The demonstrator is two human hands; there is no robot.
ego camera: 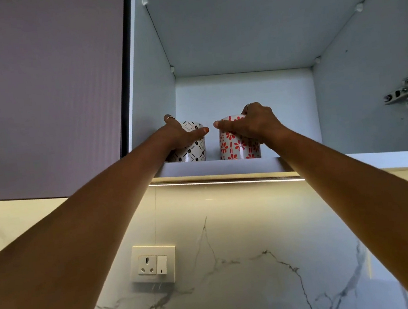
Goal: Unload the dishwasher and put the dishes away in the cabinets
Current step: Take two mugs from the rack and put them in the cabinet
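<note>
My left hand (182, 134) has its fingers wrapped over the black mug (193, 148), upright below them on the shelf (214, 166). My right hand (252, 123) clamps the red mug (235, 147) likewise; both equally near.

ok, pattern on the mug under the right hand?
Red flower motifs on white, on the cylindrical ceramic mug gripped by the right hand; head view.

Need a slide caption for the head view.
Left hand and right hand each set a patterned mug on the open cabinet shelf.
</note>
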